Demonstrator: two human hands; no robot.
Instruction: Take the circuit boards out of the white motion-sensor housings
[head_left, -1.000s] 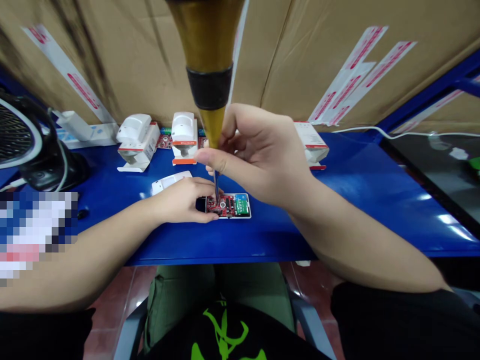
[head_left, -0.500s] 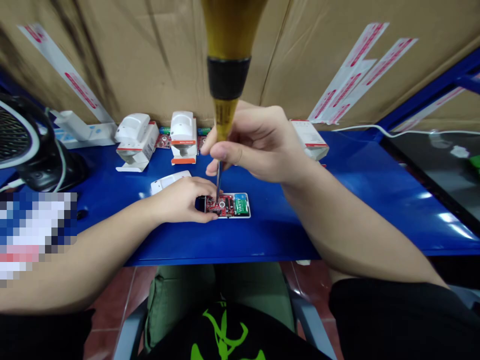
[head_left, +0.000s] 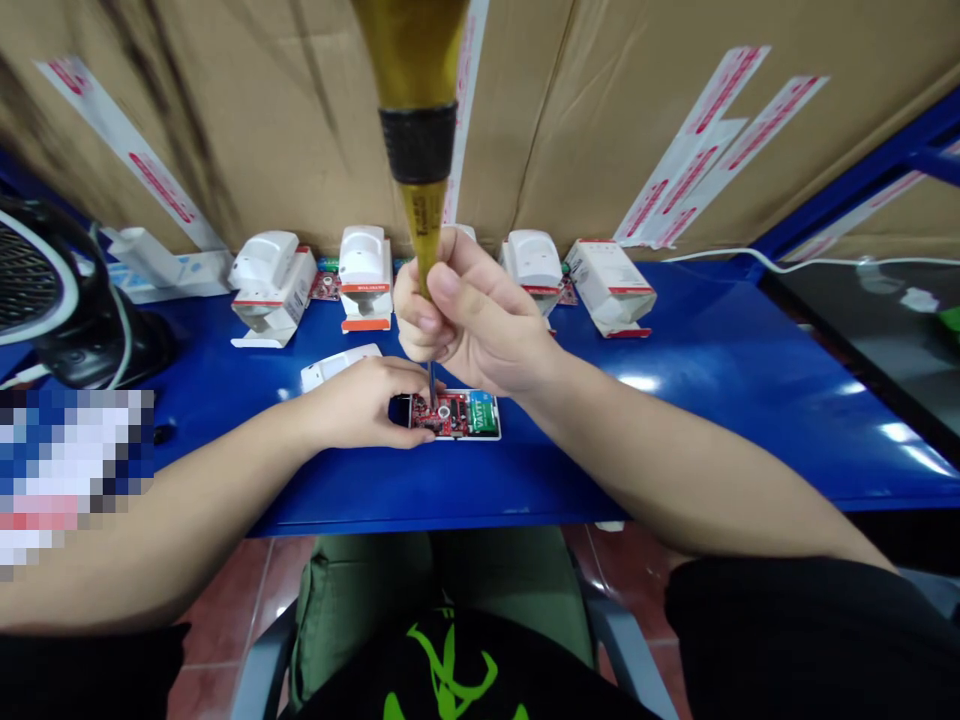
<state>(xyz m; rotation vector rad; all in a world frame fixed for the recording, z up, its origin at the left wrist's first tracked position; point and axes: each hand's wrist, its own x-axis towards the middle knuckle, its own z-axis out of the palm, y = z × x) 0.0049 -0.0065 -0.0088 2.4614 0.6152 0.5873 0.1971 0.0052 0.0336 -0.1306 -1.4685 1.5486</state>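
Note:
My right hand (head_left: pixel 472 315) is closed around the lower handle of a large screwdriver (head_left: pixel 424 215) with a clear yellow handle and black band. The screwdriver stands nearly upright, and its tip meets the red circuit board (head_left: pixel 450 413). That board sits in an open white sensor housing (head_left: pixel 498 428) beside a green battery (head_left: pixel 483 412). With thumb and fingers, my left hand (head_left: pixel 375 402) grips the left end of the housing against the blue table. Behind that hand lies a white sensor cover (head_left: pixel 339 364), partly hidden.
White sensors on small boxes line the back: a left one (head_left: pixel 264 262), a middle one (head_left: pixel 364 255) and a right one (head_left: pixel 531 258). Another box (head_left: pixel 611 285) lies farther right. A black fan (head_left: pixel 82 300) stands at left, near a power strip (head_left: pixel 165 272). Cardboard (head_left: pixel 300 120) walls the back.
My right hand has moved down and left, its fingers now wrapped tighter round the screwdriver. The handle leans more to the left. My left hand and the housing stay put.

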